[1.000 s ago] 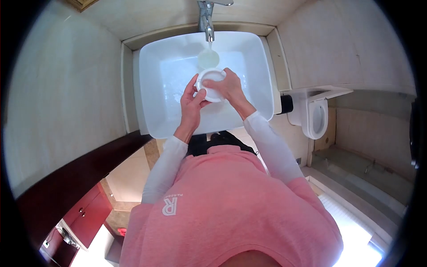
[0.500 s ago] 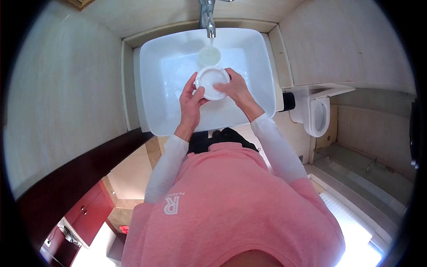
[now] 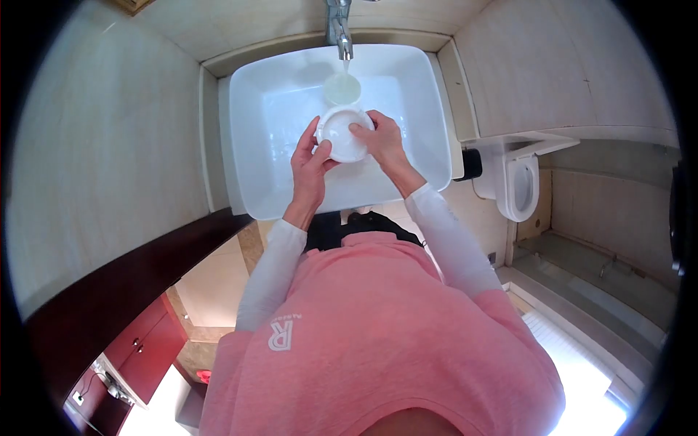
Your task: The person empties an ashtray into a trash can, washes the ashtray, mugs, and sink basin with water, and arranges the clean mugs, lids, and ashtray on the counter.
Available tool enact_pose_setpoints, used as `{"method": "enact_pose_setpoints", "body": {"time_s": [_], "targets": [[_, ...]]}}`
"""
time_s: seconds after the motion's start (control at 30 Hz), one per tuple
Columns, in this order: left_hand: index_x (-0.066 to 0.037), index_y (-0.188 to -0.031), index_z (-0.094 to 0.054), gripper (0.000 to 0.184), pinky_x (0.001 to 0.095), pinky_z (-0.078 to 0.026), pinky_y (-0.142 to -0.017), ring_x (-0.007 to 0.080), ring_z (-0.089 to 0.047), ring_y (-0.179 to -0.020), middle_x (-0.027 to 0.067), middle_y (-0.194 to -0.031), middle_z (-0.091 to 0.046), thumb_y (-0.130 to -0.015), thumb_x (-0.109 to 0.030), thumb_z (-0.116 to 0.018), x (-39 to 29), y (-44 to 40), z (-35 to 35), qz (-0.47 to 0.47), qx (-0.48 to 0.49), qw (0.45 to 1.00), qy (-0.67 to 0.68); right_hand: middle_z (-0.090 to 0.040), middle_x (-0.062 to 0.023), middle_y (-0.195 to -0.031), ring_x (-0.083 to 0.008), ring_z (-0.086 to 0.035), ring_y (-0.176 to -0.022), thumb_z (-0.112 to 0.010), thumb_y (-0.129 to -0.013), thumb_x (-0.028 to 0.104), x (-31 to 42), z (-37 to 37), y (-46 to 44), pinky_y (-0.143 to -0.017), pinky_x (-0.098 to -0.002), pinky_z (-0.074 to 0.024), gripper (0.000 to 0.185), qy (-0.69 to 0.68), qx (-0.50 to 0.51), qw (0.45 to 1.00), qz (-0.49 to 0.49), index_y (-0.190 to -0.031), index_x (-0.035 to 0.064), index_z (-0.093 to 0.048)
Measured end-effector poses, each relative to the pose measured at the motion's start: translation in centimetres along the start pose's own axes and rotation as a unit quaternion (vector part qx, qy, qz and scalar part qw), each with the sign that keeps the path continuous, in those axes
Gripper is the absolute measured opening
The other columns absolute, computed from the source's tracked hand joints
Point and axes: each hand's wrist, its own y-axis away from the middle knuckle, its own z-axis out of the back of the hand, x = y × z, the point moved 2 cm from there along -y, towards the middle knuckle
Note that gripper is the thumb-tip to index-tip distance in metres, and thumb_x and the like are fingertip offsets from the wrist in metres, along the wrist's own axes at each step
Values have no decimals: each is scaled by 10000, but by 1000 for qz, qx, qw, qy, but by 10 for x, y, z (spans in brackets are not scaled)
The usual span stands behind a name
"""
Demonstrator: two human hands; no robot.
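Note:
A small round white dish [image 3: 340, 129], with a raised rim that looks notched like an ashtray's, is held over the sink basin. My left hand [image 3: 311, 161] grips its left edge, thumb on the near rim and fingers along the outside. At the right edge my right hand [image 3: 384, 139] also holds it, with the thumb reaching onto the inner face. Just beyond the dish a pale green, translucent round thing [image 3: 342, 89] sits in the basin; its kind is unclear. A thin stream runs onto it from the faucet [image 3: 345, 49]. The dish's underside is hidden.
The white rectangular sink [image 3: 254, 174] surrounds both hands, with tiled walls close on the left and behind. To the right are a black object [image 3: 472, 165] by the sink and a toilet [image 3: 521, 189]. A dark red ledge [image 3: 138, 269] runs at the lower left.
My right thumb has shifted up and slightly left across the dish's inner face. The dish and both hands have moved very slightly left and up.

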Motion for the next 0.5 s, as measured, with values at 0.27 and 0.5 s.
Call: {"method": "enact_pose_setpoints", "body": {"time_s": [0.27, 0.5], "targets": [[-75, -1437, -333, 561, 339, -558, -834, 160, -573, -1041, 53, -1176, -531, -923, -102, -557, -5, -3, 5, -1, -22, 1000, -6, -545, -195, -1168, -303, -608, -989, -821, -619, 346, 25, -24, 19, -825, -420, -498, 753, 135, -74, 988, 13, -1186, -5, -471], [-65, -1419, -369, 552, 334, -574, -801, 159, -588, -968, 36, -1029, -511, -910, -109, -581, -3, 1, 4, -14, -13, 1000, 16, -681, -183, -880, -310, -674, -791, -721, -733, 257, 10, 1, 12, -716, -408, -525, 425, 97, -7, 995, -8, -1036, -18, -605]]}}
